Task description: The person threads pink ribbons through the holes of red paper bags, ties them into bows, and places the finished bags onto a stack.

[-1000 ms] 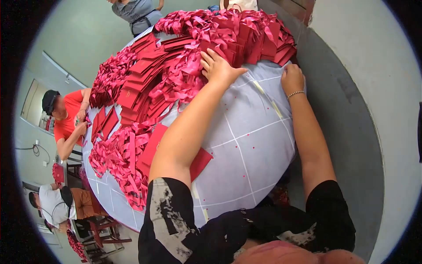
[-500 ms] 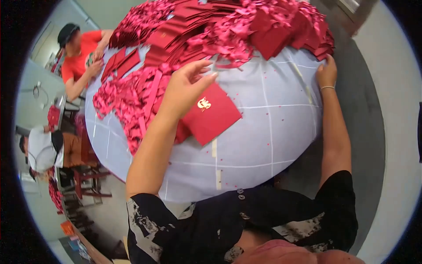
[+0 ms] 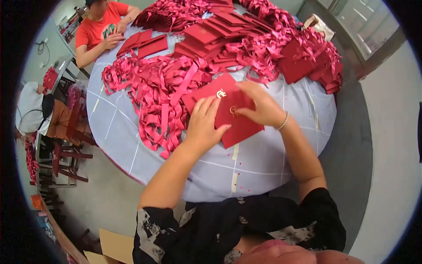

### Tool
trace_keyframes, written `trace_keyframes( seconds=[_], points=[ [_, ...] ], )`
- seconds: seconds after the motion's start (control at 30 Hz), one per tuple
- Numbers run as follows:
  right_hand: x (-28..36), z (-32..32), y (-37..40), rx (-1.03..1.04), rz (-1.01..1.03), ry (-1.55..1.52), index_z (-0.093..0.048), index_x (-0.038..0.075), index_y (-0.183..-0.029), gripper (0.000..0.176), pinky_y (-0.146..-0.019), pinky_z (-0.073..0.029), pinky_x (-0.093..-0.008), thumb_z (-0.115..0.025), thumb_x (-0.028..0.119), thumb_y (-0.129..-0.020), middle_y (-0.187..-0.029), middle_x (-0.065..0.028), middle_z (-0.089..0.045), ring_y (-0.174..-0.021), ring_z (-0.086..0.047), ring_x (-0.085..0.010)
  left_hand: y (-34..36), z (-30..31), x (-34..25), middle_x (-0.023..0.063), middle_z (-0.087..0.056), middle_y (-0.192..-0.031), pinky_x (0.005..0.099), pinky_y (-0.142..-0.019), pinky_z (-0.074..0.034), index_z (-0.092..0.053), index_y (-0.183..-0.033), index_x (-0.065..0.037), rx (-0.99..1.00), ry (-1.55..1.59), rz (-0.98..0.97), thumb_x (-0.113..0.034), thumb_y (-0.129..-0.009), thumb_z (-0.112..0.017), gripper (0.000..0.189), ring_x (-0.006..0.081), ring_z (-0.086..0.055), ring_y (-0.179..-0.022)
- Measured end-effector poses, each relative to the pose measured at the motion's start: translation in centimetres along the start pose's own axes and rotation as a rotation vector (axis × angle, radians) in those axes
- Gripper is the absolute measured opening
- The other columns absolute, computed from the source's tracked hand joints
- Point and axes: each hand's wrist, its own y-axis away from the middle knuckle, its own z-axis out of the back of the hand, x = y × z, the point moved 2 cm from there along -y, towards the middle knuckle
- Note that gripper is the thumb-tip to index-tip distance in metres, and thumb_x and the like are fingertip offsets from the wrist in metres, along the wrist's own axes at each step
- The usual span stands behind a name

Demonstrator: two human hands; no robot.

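Observation:
Two flat red gift bags with gold emblems overlap on the table in front of me. The rear gift bag [image 3: 212, 88] shows its emblem just above my left fingertips. The front gift bag [image 3: 241, 127] lies partly over it, its right edge in my right hand [image 3: 263, 105], thumb on its face. How far the right fingers wrap round that edge is hard to see. My left hand [image 3: 203, 123] rests on the bags from the left, fingers stretched out and thumb apart. A heap of pink-red ribbons [image 3: 162, 110] lies left of the bags.
The round table's pale, white-lined cloth [image 3: 263, 171] bears stacked red bags [image 3: 211, 33] at the back and another pile [image 3: 303, 61] at right. A co-worker in an orange shirt [image 3: 99, 28] sits across at upper left. Stools [image 3: 66, 154] and a cardboard box [image 3: 116, 244] are on the floor.
My right hand has come from the pile at the table's right edge to the bags in the middle. My left hand has lowered onto them. A second emblem now shows; the camera view has shifted.

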Motion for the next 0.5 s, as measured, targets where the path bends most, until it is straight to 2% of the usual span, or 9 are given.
trace_keyframes(
  seconds=[0.07, 0.1, 0.2, 0.3, 0.37, 0.4, 0.43, 0.47, 0.5],
  points=[
    [1.2, -0.6, -1.0, 0.142, -0.026, 0.016, -0.051, 0.008, -0.136, 0.069, -0.109, -0.035, -0.0451, -0.08, 0.018, -0.075, -0.134, -0.0146, -0.056, -0.126, -0.051, -0.0316, 0.2, 0.3, 0.1, 0.019, -0.049, -0.136, 0.0454, -0.11, -0.035, -0.049, -0.134, 0.0, 0.004, 0.035, -0.038, -0.026, -0.07, -0.083, 0.077, 0.0388, -0.042, -0.129],
    [1.8, -0.5, -1.2, 0.254, -0.094, 0.044, -0.052, 0.007, -0.135, 0.063, -0.108, -0.033, -0.0473, -0.076, 0.021, -0.078, -0.131, -0.0143, -0.058, -0.126, -0.051, -0.0317, 0.2, 0.4, 0.1, 0.0185, -0.049, -0.134, 0.0449, -0.109, -0.036, -0.05, -0.133, 0.0, 0.023, 0.057, -0.032, -0.026, -0.069, -0.084, 0.076, 0.038, -0.043, -0.128],
    [1.8, -1.2, -0.7, 0.221, -0.013, 0.039, -0.056, 0.008, -0.131, 0.06, -0.109, -0.033, -0.0489, -0.076, 0.017, -0.075, -0.127, -0.013, -0.061, -0.123, -0.054, -0.0304, -0.1, 0.6, 0.1, 0.0188, -0.05, -0.131, 0.0449, -0.107, -0.037, -0.052, -0.129, 0.004, 0.022, 0.074, -0.045, -0.025, -0.067, -0.084, 0.076, 0.0375, -0.045, -0.125],
    [1.9, -1.7, -0.1, 0.124, 0.046, 0.048, -0.06, 0.008, -0.125, 0.057, -0.106, -0.036, -0.0466, -0.078, 0.012, -0.071, -0.124, -0.0132, -0.062, -0.12, -0.055, -0.0308, 0.0, 0.2, 0.4, 0.0188, -0.051, -0.13, 0.045, -0.108, -0.036, -0.046, -0.136, 0.003, 0.03, 0.06, -0.011, -0.027, -0.066, -0.085, 0.085, 0.0369, -0.045, -0.125],
    [2.0, -1.9, 0.1, 0.066, 0.03, -0.037, -0.062, 0.007, -0.115, 0.051, -0.103, -0.041, -0.0444, -0.08, 0.007, -0.068, -0.115, -0.0124, -0.062, -0.113, -0.057, -0.0319, -0.1, 0.6, 0.1, 0.0186, -0.051, -0.13, 0.0451, -0.107, -0.037, -0.046, -0.135, 0.002, 0.02, 0.073, -0.001, -0.026, -0.065, -0.085, 0.085, 0.0366, -0.045, -0.125],
    [2.2, -1.9, 0.1, 0.032, 0.039, -0.021, -0.061, 0.007, -0.107, 0.046, -0.093, -0.046, -0.041, -0.081, 0.005, -0.066, -0.104, -0.0114, -0.061, -0.103, -0.057, -0.0314, 0.0, 0.6, 0.0, 0.0185, -0.051, -0.131, 0.0454, -0.107, -0.037, -0.046, -0.135, 0.0, 0.046, 0.065, -0.01, -0.026, -0.065, -0.086, 0.085, 0.037, -0.045, -0.126],
    [2.4, -1.8, 0.2, 0.03, 0.041, -0.025, -0.061, 0.007, -0.107, 0.046, -0.093, -0.046, -0.041, -0.081, 0.005, -0.066, -0.104, -0.0114, -0.061, -0.103, -0.057, -0.0314, 0.0, 0.5, 0.0, 0.0185, -0.05, -0.133, 0.0457, -0.107, -0.037, -0.047, -0.135, -0.002, 0.076, 0.058, -0.021, -0.027, -0.064, -0.086, 0.085, 0.0374, -0.044, -0.127],
    [2.5, -1.8, 0.3, 0.063, -0.027, -0.051, -0.06, 0.006, -0.104, 0.044, -0.091, -0.046, -0.0415, -0.081, 0.006, -0.065, -0.103, -0.011, -0.061, -0.101, -0.058, -0.0307, 0.0, 0.5, -0.2, 0.0174, -0.051, -0.131, 0.0459, -0.106, -0.038, -0.054, -0.128, -0.004, 0.023, 0.1, -0.054, -0.022, -0.063, -0.086, 0.074, 0.0358, -0.045, -0.125],
    [2.5, -1.6, 0.3, 0.095, -0.096, -0.076, -0.06, 0.006, -0.1, 0.042, -0.088, -0.046, -0.0421, -0.081, 0.006, -0.064, -0.101, -0.0107, -0.061, -0.098, -0.059, -0.03, -0.2, 0.7, -0.5, 0.0174, -0.051, -0.131, 0.0459, -0.106, -0.038, -0.054, -0.128, -0.004, 0.024, 0.097, -0.055, -0.022, -0.063, -0.086, 0.074, 0.0358, -0.045, -0.125]
  ],
)
